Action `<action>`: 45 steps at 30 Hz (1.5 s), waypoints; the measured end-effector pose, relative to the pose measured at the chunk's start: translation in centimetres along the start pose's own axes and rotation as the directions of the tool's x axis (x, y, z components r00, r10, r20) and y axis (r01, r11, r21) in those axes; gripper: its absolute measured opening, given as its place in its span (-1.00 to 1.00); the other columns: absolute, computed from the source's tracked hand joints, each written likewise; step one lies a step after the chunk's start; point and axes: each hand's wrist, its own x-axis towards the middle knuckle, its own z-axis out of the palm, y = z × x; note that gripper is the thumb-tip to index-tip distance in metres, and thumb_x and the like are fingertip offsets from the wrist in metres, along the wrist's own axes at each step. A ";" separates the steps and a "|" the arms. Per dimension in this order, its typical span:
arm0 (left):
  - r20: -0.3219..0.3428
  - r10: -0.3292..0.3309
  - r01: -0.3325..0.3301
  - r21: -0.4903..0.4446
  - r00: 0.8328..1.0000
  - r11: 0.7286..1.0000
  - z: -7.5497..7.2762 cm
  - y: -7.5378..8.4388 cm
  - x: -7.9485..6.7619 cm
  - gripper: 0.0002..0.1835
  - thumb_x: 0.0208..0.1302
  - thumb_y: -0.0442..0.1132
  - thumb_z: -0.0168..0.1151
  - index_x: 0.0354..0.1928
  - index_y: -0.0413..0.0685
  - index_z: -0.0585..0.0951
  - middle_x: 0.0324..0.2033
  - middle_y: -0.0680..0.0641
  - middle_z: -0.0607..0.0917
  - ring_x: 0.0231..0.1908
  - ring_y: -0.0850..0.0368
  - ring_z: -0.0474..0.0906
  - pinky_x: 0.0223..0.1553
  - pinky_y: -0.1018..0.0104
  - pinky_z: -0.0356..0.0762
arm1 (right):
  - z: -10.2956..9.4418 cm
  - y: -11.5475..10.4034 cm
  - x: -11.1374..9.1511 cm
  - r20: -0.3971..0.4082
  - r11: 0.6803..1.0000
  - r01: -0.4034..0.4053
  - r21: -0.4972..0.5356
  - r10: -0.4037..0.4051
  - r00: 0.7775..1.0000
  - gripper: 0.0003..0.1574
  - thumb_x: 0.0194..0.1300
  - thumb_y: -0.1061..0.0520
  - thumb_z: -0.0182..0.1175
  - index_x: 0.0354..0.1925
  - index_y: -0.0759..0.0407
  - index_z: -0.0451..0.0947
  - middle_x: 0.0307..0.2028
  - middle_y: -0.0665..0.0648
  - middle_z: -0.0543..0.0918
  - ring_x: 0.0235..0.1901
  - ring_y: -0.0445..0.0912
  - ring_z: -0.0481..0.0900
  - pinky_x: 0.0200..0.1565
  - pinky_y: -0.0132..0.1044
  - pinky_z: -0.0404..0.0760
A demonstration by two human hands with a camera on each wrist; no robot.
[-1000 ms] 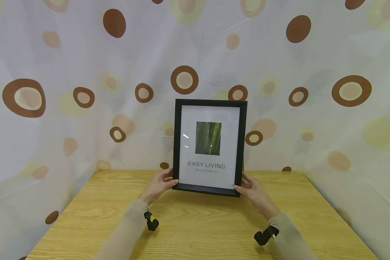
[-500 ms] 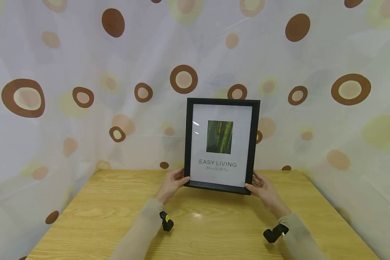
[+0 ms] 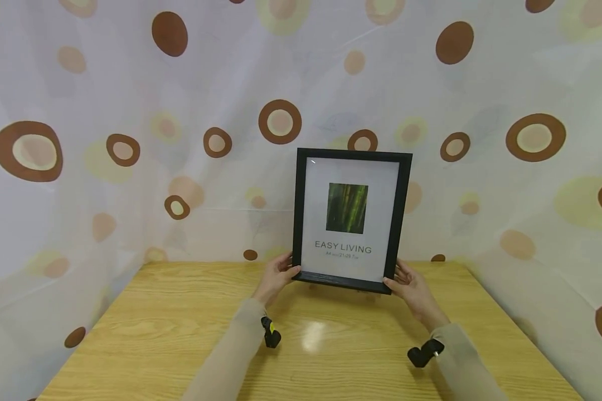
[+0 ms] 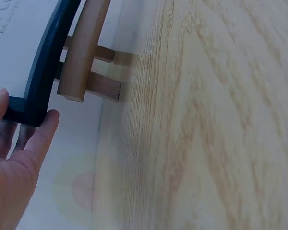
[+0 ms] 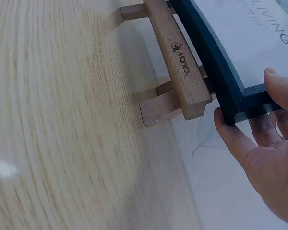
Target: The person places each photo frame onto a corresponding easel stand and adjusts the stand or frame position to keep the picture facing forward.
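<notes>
A black picture frame [image 3: 348,217] with a green bamboo picture and the words EASY LIVING is upright, slightly tilted, at the table's far side. My left hand [image 3: 276,277] grips its lower left corner, thumb on the front and fingers behind. At the lower right corner my right hand [image 3: 415,292] holds it the same way. Beside the frame's bottom edge is a wooden easel's ledge [image 5: 175,57], with short feet on the table, also in the left wrist view as a wooden bar [image 4: 84,52]. In the head view the frame hides most of the easel.
The pale wooden table [image 3: 180,323] ends against a white curtain [image 3: 221,72] with brown and yellow circles. Curtain also hangs along the left and right sides. A small black device [image 3: 425,353] is strapped to each wrist.
Both hands have carried the picture frame to the right and slightly up in the head view. The grip at the two lower corners stays the same.
</notes>
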 end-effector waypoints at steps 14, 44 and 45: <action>-0.021 -0.022 0.022 -0.002 1.000 1.000 0.6 0.2 0.8 -0.40 0.36 -0.46 0.15 0.43 -0.10 0.33 0.26 -0.30 0.50 0.17 -0.14 0.51 0.11 -0.02 0.58 | 0.3 0.5 0.5 -0.026 0.999 0.004 0.046 -0.002 1.000 -0.02 0.37 0.25 0.20 0.55 0.14 -0.10 0.46 0.33 0.17 0.00 -0.51 0.45 -0.04 -0.51 0.58; 0.014 -0.150 0.149 0.034 0.989 0.988 1.5 -0.9 1.3 -0.40 0.32 -0.53 0.13 0.39 -0.20 0.28 0.17 -0.38 0.47 -0.03 -0.09 0.56 0.04 -0.01 0.62 | 0.9 1.8 0.5 0.003 0.993 -0.112 -0.049 0.112 0.994 -0.32 0.49 0.23 0.02 0.44 0.41 0.07 0.31 0.52 0.33 0.19 0.12 0.50 0.17 -0.08 0.57; 0.015 -0.151 0.150 0.034 0.988 0.988 1.5 -0.9 1.4 -0.40 0.32 -0.52 0.14 0.39 -0.18 0.28 0.16 -0.37 0.48 -0.05 -0.06 0.57 0.02 0.00 0.63 | 0.9 1.8 0.5 0.000 0.992 -0.115 -0.048 0.116 0.993 -0.32 0.50 0.23 0.01 0.45 0.42 0.06 0.32 0.51 0.33 0.19 0.11 0.50 0.17 -0.09 0.57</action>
